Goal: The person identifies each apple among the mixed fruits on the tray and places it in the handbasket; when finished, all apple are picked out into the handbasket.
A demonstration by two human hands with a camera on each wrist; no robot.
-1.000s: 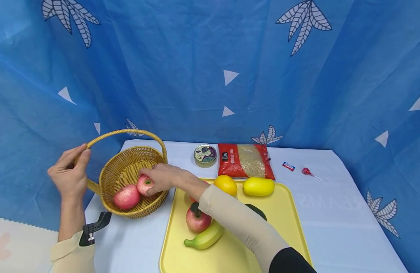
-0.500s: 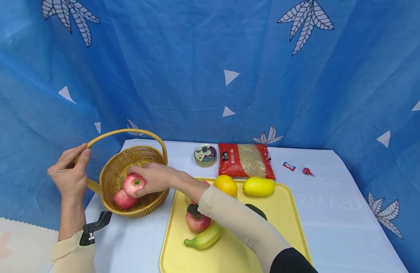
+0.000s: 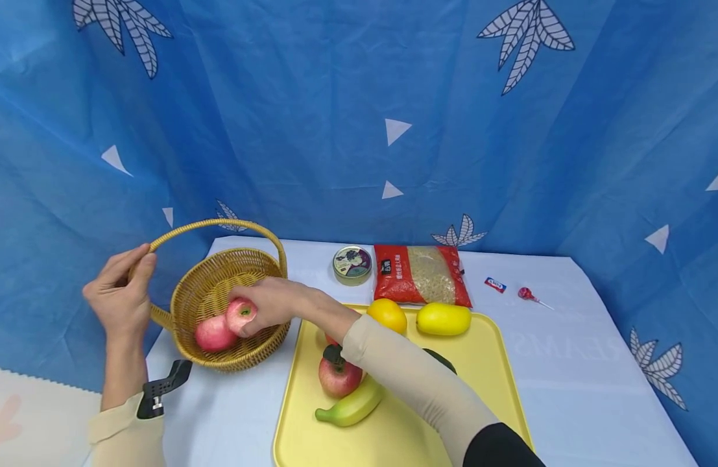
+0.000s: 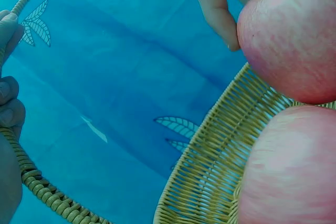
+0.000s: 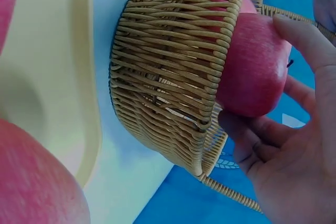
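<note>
My left hand (image 3: 120,285) grips the arched handle (image 3: 218,222) of a woven wicker basket (image 3: 186,305) at the left of the table. Over the basket's near right part, my right hand (image 3: 274,303) holds a red apple (image 3: 240,315) between thumb and fingers. A second red apple (image 3: 214,333) lies in the basket, right beside the held one. The right wrist view shows the held apple (image 5: 254,66) at the basket rim, with the thumb on one side and fingertips on the other. In the left wrist view the held apple (image 4: 291,40) sits just above the other apple (image 4: 294,166).
A yellow tray (image 3: 475,383) holds an apple (image 3: 338,376), a banana (image 3: 353,405), an orange (image 3: 388,315), a yellow mango-like fruit (image 3: 443,319) and a partly hidden dark green item. Behind stand a round tin (image 3: 351,263) and a red pasta bag (image 3: 419,275). A lollipop (image 3: 528,295) lies right.
My right hand carried the apple left over the other one, then slightly back to the right. The left hand stays on the handle.
</note>
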